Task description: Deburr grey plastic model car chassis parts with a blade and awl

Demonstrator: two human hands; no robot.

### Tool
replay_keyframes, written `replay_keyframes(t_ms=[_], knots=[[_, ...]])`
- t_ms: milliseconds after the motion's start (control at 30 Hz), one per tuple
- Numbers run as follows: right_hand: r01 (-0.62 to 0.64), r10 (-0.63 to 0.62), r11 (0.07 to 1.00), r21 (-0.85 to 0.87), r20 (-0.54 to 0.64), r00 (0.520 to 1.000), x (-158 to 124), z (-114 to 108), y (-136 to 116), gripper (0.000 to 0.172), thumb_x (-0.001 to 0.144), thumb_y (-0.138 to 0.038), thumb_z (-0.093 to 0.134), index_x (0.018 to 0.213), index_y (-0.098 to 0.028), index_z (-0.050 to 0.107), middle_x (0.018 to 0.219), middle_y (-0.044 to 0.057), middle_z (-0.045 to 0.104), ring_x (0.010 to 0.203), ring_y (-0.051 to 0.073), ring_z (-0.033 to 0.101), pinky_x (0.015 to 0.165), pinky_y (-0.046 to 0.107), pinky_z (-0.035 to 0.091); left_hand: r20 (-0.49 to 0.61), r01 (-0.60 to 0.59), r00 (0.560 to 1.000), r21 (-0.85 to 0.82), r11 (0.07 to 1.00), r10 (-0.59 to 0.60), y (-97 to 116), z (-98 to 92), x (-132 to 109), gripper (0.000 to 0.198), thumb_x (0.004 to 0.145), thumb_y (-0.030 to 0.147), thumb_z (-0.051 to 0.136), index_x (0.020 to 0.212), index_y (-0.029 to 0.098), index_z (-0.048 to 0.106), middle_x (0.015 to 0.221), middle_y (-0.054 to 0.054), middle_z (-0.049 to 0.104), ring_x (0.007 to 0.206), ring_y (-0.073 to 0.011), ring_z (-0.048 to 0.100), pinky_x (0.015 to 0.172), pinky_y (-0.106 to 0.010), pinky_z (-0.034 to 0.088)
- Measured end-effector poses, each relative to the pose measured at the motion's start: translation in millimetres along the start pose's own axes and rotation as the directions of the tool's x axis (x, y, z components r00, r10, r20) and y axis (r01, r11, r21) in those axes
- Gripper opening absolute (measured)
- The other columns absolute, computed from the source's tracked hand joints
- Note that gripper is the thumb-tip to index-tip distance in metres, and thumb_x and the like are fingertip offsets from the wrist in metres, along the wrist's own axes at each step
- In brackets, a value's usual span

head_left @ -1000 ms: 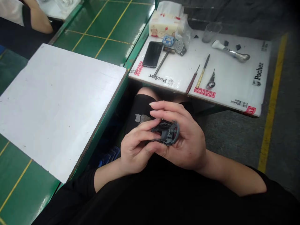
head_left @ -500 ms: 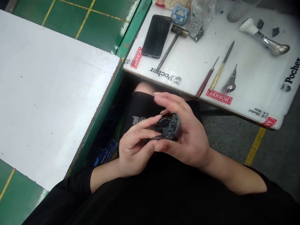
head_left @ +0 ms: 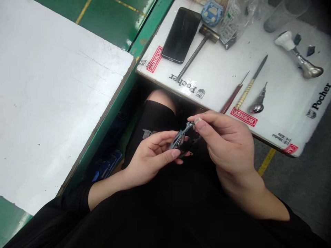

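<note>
Over my lap I hold a small dark grey plastic model part [head_left: 182,137] between both hands. My left hand [head_left: 151,156] pinches its lower end with thumb and fingers. My right hand [head_left: 227,143] is closed with thumb and forefinger gripping the part's upper end, turned on edge. Part of the piece is hidden behind my fingers.
A white board [head_left: 217,72] ahead bears a black phone [head_left: 181,35], a small hammer [head_left: 196,51], a red-handled tool [head_left: 232,94], a file [head_left: 249,84], an awl [head_left: 258,103], a metal tool with a white knob [head_left: 298,53] and a clear cup [head_left: 284,13]. A larger white board [head_left: 51,96] lies on the green table at left.
My right hand has shifted from cradling the part to pinching its upper end, and the part has turned on edge. The view has dropped lower and closer to the table.
</note>
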State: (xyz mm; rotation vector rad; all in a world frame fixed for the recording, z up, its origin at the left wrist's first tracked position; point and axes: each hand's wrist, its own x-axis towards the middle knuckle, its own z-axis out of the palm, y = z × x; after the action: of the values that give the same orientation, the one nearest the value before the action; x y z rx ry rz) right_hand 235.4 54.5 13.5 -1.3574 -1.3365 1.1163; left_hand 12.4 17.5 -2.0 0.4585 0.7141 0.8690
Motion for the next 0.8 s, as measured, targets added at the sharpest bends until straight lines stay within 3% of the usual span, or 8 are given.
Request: replay_keyframes(t_ms=[233, 333, 433, 533, 667, 800], knots=[[0.012, -0.017, 0.999, -0.048, -0.101, 0.995, -1.8, 4.4, 3.2, 0.012, 0.114, -0.037, 0.087, 0.118, -0.034, 0.097, 0.11, 0.002, 0.092, 0.098, 0.023, 0.086, 0.09, 0.037, 0.072, -0.065, -0.067, 0.995, 0.104, 0.992, 0.074, -2.1, -5.5, -1.1, 0.052, 0.103, 0.024, 0.097, 0.153, 0.035, 0.085, 0.14, -0.008, 0.089, 0.119, -0.0317, 0.092, 0.084, -0.031, 0.079], [0.005, -0.009, 0.998, -0.063, -0.064, 0.998, -1.3, 5.1, 3.4, 0.012, 0.115, -0.037, 0.085, 0.118, -0.033, 0.097, 0.111, 0.002, 0.092, 0.1, 0.023, 0.085, 0.092, 0.037, 0.071, -0.085, -0.045, 0.995, 0.116, 0.992, 0.055, 3.2, -3.8, -2.7, 0.056, 0.104, 0.036, 0.097, 0.157, 0.036, 0.08, 0.126, -0.006, 0.088, 0.114, -0.0319, 0.093, 0.084, -0.034, 0.08], [0.031, -0.03, 0.995, -0.09, 0.007, 1.0, -1.4, 4.4, 0.9, 0.013, 0.116, -0.032, 0.084, 0.118, -0.033, 0.096, 0.111, 0.002, 0.09, 0.1, 0.022, 0.083, 0.092, 0.037, 0.068, -0.149, 0.039, 0.988, 0.079, 0.996, -0.027, 8.7, -0.1, -1.1, 0.037, 0.107, 0.05, 0.093, 0.134, 0.026, 0.084, 0.11, -0.005, 0.087, 0.104, -0.0298, 0.093, 0.081, -0.035, 0.079], [0.056, -0.051, 0.995, -0.088, 0.059, 0.997, -2.1, 3.0, -1.2, 0.015, 0.116, -0.029, 0.082, 0.12, -0.033, 0.096, 0.11, 0.002, 0.089, 0.1, 0.022, 0.082, 0.092, 0.038, 0.067, -0.179, 0.18, 0.968, 0.008, 0.984, -0.175, 10.4, 1.6, 3.8, 0.035, 0.105, 0.05, 0.095, 0.105, 0.017, 0.082, 0.1, -0.008, 0.087, 0.099, -0.0281, 0.092, 0.079, -0.032, 0.077], [0.058, -0.053, 0.996, -0.068, 0.073, 0.996, -3.9, 0.7, 0.1, 0.015, 0.116, -0.029, 0.082, 0.119, -0.033, 0.096, 0.109, 0.003, 0.089, 0.1, 0.023, 0.082, 0.092, 0.04, 0.068, -0.113, 0.299, 0.944, -0.098, 0.949, -0.309, 7.1, 0.2, 10.2, 0.039, 0.097, 0.05, 0.102, 0.1, 0.014, 0.086, 0.101, -0.01, 0.086, 0.099, -0.0272, 0.091, 0.081, -0.03, 0.076], [0.011, -0.01, 1.0, -0.013, 0.047, 0.999, -5.8, -1.2, 4.4, 0.013, 0.116, -0.032, 0.083, 0.119, -0.034, 0.096, 0.108, 0.002, 0.088, 0.099, 0.022, 0.081, 0.091, 0.037, 0.067, -0.067, 0.28, 0.955, -0.131, 0.951, -0.29, 4.4, 1.5, 11.6, 0.036, 0.097, 0.049, 0.101, 0.098, 0.015, 0.089, 0.094, -0.008, 0.083, 0.095, -0.0253, 0.09, 0.077, -0.028, 0.074]])
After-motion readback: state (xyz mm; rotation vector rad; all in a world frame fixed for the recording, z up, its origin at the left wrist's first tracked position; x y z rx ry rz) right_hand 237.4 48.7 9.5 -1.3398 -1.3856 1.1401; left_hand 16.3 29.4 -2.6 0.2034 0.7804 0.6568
